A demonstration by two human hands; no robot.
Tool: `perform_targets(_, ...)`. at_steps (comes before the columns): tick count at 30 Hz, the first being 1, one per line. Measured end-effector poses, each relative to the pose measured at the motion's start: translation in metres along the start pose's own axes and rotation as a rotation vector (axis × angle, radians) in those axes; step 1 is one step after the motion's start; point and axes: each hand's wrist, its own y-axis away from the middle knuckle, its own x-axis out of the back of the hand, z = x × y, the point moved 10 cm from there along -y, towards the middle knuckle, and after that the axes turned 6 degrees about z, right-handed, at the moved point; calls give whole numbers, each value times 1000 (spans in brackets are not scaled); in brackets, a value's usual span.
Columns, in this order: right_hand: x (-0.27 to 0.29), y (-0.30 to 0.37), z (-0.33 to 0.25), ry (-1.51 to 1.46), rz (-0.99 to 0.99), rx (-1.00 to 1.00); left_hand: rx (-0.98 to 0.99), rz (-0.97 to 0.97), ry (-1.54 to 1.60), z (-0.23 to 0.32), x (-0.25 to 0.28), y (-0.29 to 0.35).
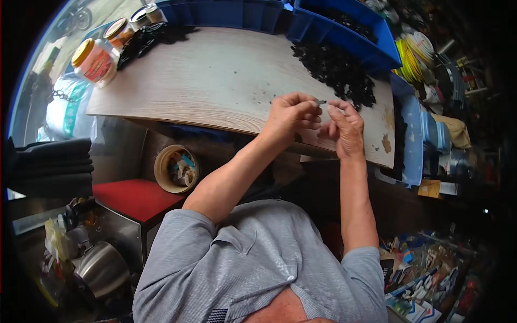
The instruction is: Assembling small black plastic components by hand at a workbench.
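Observation:
Above the front edge of the wood-grain table [177, 70], my two hands are close together. My left hand [291, 117] is closed in a pinch on a small dark piece [321, 102], whose tip sticks out toward the other hand. Fingers curled, my right hand [347, 129] is closed just to the right; whatever it holds, if anything, is too small to make out. Beyond the right hand a pile of small black parts [336, 70] is spread on the table. A second heap of black pieces, longer and strip-like [151, 40], lies at the far left.
Blue bins [350, 37] line the table's far edge, one with black parts inside. Lidded jars [96, 64] stand at the far left corner. Below the table's left side is a round bucket [177, 168] holding scraps, beside a red-topped cabinet [134, 199]. Light-blue crates [413, 140] flank the right.

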Motion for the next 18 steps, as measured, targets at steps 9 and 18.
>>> perform_targets(9, -15, 6, 1, 38, -30, -9, -9, 2, -34, -1, 2, 4)
perform_targets(18, -19, 6, 4, 64, -60, 70, -5, -27, -104, 5, 3, 13)
